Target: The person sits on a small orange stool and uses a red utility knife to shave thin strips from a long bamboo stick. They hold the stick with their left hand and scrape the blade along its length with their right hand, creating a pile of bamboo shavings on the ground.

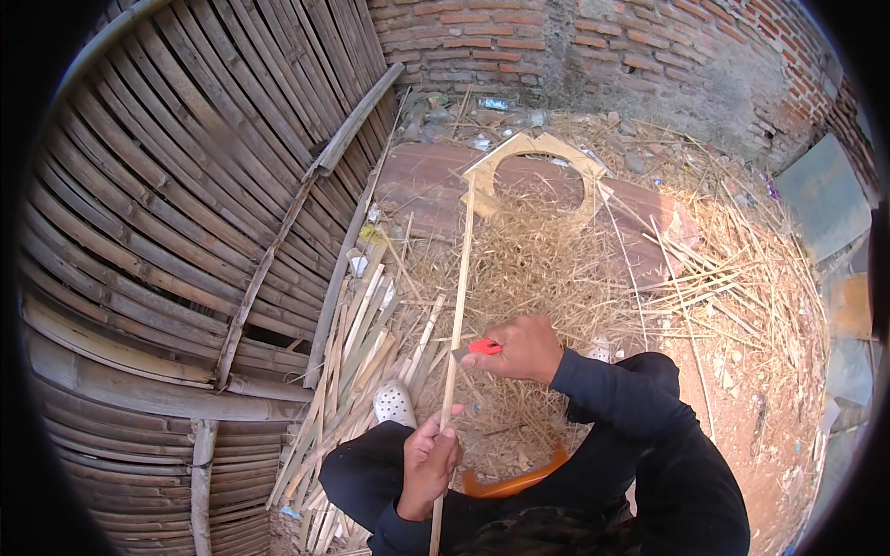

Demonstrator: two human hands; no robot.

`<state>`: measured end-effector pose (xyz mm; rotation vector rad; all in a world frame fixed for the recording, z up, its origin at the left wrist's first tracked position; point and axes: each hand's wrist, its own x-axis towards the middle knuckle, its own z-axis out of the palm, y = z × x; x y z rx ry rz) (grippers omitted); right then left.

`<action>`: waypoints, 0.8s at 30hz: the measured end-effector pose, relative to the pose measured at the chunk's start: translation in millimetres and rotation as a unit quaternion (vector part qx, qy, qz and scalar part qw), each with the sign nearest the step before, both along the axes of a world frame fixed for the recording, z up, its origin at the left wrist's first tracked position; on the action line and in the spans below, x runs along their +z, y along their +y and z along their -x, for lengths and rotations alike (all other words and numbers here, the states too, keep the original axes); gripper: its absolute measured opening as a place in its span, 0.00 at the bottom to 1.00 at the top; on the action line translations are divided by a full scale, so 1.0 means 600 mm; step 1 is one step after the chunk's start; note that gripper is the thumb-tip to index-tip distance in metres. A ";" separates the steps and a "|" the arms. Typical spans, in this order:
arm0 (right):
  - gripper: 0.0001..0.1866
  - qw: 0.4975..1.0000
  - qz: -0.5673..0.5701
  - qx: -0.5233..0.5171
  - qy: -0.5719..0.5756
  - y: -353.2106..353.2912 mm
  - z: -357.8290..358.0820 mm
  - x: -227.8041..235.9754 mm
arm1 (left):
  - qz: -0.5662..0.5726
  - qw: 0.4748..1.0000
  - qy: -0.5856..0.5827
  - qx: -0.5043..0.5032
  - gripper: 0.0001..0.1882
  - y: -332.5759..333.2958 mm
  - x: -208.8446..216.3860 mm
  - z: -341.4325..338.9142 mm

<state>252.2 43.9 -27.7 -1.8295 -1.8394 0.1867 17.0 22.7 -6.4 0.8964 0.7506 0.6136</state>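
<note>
A long, thin bamboo strip (461, 269) runs from near my lap up toward the far end of the ground. My left hand (431, 461) is closed around its lower part, thumb pointing up along it. Farther up, my right hand (525, 350) grips a red-handled knife (484, 347). The knife's short blade lies against the strip, pointing left. At its far end the strip reaches a pale wooden board with a round cut-out (530, 144); I cannot tell whether they touch.
Loose bamboo shavings (528, 269) heap up before me. Split bamboo strips (357, 324) lie by the slatted bamboo wall (176, 185) on the left, more (732, 278) at right. A brick wall (505, 46) stands behind. Below me are an orange seat (514, 484) and a white clog (394, 404).
</note>
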 end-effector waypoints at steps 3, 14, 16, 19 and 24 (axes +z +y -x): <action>0.32 0.998 -0.028 0.053 -0.029 -0.022 0.029 0.002 | 0.002 1.000 -0.024 0.001 0.19 -0.001 0.000 -0.001; 0.32 0.999 -0.047 -0.018 0.005 0.007 0.000 0.007 | -0.026 0.999 0.000 -0.041 0.18 -0.019 -0.004 0.010; 0.34 1.000 -0.005 0.024 0.005 -0.017 0.029 0.004 | -0.027 0.999 0.011 -0.031 0.17 -0.019 -0.003 0.011; 0.34 1.000 -0.002 -0.021 -0.012 0.012 -0.003 0.008 | -0.023 0.999 0.018 -0.039 0.17 -0.023 -0.006 0.018; 0.31 0.995 0.005 -0.099 -0.023 0.047 -0.053 0.006 | -0.036 0.997 0.024 -0.067 0.17 -0.027 -0.005 0.026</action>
